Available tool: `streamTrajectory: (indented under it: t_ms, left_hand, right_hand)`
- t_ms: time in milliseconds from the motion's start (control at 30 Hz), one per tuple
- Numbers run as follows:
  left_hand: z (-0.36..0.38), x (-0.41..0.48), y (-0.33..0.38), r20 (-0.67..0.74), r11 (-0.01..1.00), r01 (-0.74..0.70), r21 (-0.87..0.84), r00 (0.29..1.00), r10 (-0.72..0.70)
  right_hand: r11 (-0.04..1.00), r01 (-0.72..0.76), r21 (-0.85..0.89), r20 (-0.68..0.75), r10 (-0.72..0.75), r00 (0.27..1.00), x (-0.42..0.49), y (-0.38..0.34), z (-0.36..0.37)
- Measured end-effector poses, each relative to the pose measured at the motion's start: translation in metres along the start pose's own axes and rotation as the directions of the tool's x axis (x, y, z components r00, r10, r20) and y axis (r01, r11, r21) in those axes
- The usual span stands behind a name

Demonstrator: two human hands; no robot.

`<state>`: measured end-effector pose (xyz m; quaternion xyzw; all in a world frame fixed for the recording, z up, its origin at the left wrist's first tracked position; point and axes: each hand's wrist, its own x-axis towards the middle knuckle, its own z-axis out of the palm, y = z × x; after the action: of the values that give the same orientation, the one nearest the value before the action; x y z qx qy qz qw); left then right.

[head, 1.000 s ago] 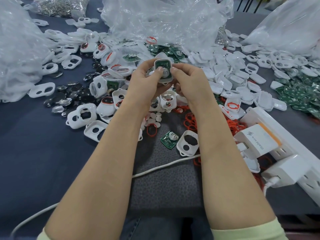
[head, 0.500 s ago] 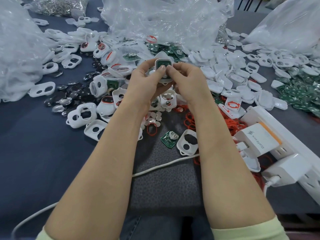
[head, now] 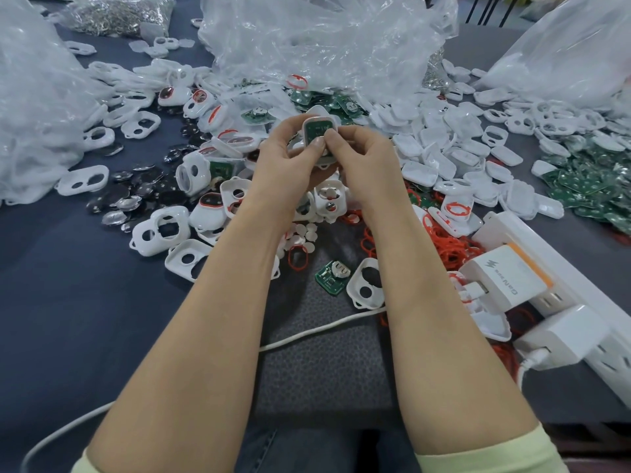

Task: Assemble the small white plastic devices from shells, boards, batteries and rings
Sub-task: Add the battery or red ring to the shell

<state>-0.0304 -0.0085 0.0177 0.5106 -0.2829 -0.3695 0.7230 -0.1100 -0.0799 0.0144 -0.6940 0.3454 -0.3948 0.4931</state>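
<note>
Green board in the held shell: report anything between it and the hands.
Nothing visible does. The left hand and right hand each press a thumb straight onto the green board, seated in the white shell.

The left hand [head: 283, 165] and right hand [head: 368, 165] are pinching a white shell [head: 319, 117] above the table [head: 68, 319], both thumbs [head: 316, 144] pressing on the green circuit board [head: 317, 129] sitting inside it. Below the wrists, a loose circuit board [head: 332, 277] is lying just beside an empty shell [head: 367, 283], with red rings [head: 447, 247] piling up at the right and coin batteries [head: 136, 196] spreading at the left.
</note>
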Motion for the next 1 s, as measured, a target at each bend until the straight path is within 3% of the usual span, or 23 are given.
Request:
streamTrajectory:
  t_ms: [200,533,867,1000]
  left_hand:
    - [-0.0005,0.0018,0.0019,-0.01,0.99,0.089,-0.105,0.996,-0.091]
    - [-0.0023,0.0052,0.0014,-0.046,0.983,0.144,-0.115,0.988,-0.15]
    - [-0.0034,0.0029,-0.0027,-0.064,0.994,-0.034,0.108,0.997,0.041]
    - [-0.0026,0.0033,-0.0057,-0.043,0.991,-0.054,0.12,0.997,0.059]
  right_hand:
    - [0.998,-0.044,0.043,0.038,0.042,0.998,-0.0003,-0.0026,-0.0042]
    - [0.993,-0.11,0.04,0.035,0.108,0.993,0.0024,-0.0013,-0.0055]
    - [0.996,-0.078,0.03,0.079,0.076,0.994,0.0001,-0.0015,-0.005]
    - [0.997,-0.069,0.021,0.082,0.067,0.994,-0.0012,-0.0021,-0.0048]
